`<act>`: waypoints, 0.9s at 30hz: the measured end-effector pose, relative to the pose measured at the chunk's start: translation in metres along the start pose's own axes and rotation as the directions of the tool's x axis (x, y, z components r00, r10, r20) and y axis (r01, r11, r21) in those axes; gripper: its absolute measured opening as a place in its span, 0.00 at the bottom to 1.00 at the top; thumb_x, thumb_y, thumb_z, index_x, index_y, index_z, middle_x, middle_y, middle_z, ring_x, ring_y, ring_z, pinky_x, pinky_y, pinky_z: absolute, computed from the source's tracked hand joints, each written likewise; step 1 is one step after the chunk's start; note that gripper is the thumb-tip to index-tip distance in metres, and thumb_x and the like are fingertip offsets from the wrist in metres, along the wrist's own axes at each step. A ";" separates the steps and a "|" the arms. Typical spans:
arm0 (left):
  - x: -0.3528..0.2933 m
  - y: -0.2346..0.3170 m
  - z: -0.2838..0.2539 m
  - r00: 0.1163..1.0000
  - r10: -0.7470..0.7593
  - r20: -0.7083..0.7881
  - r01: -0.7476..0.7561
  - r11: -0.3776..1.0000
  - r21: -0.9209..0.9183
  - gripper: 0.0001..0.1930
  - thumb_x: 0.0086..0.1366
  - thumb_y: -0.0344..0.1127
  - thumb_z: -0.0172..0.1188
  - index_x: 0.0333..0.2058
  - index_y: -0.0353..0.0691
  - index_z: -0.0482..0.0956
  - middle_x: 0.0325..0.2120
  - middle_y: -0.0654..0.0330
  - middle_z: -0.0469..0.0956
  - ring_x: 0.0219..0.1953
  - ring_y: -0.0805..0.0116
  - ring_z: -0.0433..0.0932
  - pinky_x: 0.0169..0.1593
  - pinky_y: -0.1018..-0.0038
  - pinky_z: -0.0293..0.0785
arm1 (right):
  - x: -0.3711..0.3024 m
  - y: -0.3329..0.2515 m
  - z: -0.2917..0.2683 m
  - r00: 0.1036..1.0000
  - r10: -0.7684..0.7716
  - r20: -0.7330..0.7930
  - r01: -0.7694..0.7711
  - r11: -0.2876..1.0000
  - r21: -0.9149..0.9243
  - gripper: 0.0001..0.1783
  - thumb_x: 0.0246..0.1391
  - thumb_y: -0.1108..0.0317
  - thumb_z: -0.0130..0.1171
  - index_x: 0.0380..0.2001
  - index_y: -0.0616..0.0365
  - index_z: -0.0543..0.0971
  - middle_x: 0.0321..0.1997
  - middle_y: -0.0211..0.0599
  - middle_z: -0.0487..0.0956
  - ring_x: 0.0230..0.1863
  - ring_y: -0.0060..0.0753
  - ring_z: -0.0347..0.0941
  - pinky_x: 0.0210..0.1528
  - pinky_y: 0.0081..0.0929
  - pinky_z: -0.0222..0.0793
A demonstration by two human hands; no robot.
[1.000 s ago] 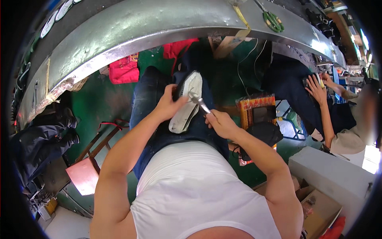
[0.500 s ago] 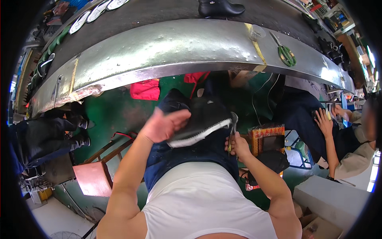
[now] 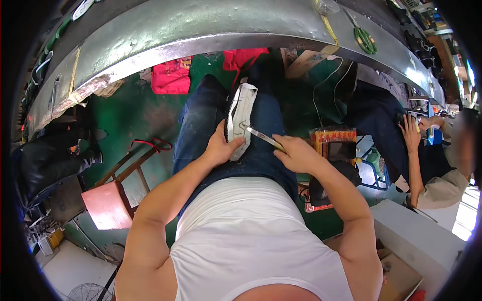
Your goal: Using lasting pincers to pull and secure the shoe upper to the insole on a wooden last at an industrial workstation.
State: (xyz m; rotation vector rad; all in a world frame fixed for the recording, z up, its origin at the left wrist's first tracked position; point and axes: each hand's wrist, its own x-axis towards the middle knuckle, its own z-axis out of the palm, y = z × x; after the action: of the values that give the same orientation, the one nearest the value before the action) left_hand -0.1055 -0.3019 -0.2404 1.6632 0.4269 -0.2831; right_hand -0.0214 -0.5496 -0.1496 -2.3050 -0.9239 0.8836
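Over my lap lies a dark shoe upper (image 3: 243, 108), its pale underside turned up and a white ragged edge along its rim. My left hand (image 3: 219, 146) is closed round its near left side, the thumb pressing on the underside. In my right hand (image 3: 295, 153) are metal pincers (image 3: 264, 137), held by the yellowish handle end. Their tip points left and meets or hovers just over the middle of the underside; which of the two I cannot tell. The far side of the shoe is hidden.
A metal-edged bench (image 3: 201, 22) crosses ahead, with green-handled scissors (image 3: 365, 40) on it. To the left stands a pink-topped stool (image 3: 107, 204). A patterned box (image 3: 334, 140) and black bag (image 3: 334, 183) sit at my right. A co-worker (image 3: 427, 165) sits far right.
The shoe upper has swung from crosswise to lengthwise, underside up. My left hand, spread before, now grips it. The pincers have come left over the underside. The whole view has shifted.
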 end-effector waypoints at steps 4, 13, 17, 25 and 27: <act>-0.002 -0.006 0.004 1.000 0.025 0.001 -0.025 0.998 0.056 0.45 0.58 0.38 0.70 0.67 0.31 0.53 0.53 0.43 0.75 0.57 0.54 0.75 0.61 0.67 0.69 | 0.017 0.005 0.004 0.985 -0.150 -0.084 0.137 0.980 -0.142 0.29 0.56 0.69 0.58 0.58 0.74 0.67 0.50 0.60 0.77 0.52 0.60 0.74 0.55 0.45 0.70; -0.018 0.035 0.011 0.991 -0.134 0.015 0.113 0.887 0.447 0.51 0.60 0.42 0.68 0.68 0.23 0.43 0.59 0.36 0.68 0.58 0.47 0.74 0.61 0.66 0.69 | 0.067 -0.067 -0.064 0.869 0.296 0.397 -0.058 0.857 -0.513 0.15 0.56 0.67 0.58 0.42 0.68 0.80 0.43 0.56 0.81 0.48 0.53 0.79 0.49 0.46 0.74; -0.001 -0.012 -0.008 0.990 0.057 0.126 -0.088 0.964 0.253 0.47 0.65 0.49 0.60 0.68 0.21 0.43 0.65 0.33 0.59 0.67 0.50 0.63 0.67 0.65 0.62 | 0.079 -0.046 -0.054 0.893 0.139 0.428 0.083 0.884 -0.461 0.16 0.60 0.59 0.57 0.37 0.65 0.81 0.39 0.53 0.82 0.44 0.55 0.79 0.46 0.47 0.75; 0.038 0.008 0.012 0.903 -0.417 -0.105 0.262 0.727 -0.635 0.35 0.76 0.59 0.33 0.69 0.36 0.58 0.68 0.49 0.61 0.69 0.57 0.61 0.68 0.65 0.59 | 0.065 -0.001 0.018 0.993 -0.026 0.115 0.037 0.995 -0.095 0.17 0.58 0.57 0.59 0.40 0.61 0.78 0.37 0.53 0.81 0.40 0.59 0.78 0.43 0.50 0.73; 0.048 -0.011 0.012 0.927 -0.203 -0.316 0.138 0.967 -0.216 0.33 0.77 0.56 0.32 0.65 0.35 0.65 0.60 0.45 0.72 0.64 0.51 0.70 0.65 0.66 0.63 | 0.057 -0.013 0.031 0.997 0.044 -0.069 -0.047 0.998 -0.034 0.18 0.58 0.57 0.59 0.42 0.61 0.77 0.40 0.54 0.81 0.43 0.58 0.78 0.45 0.50 0.72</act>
State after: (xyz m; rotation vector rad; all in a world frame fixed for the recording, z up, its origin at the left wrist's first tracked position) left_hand -0.0659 -0.3070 -0.2720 1.4887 0.8350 -0.0810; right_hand -0.0174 -0.4929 -0.1834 -2.3795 -0.8678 0.8074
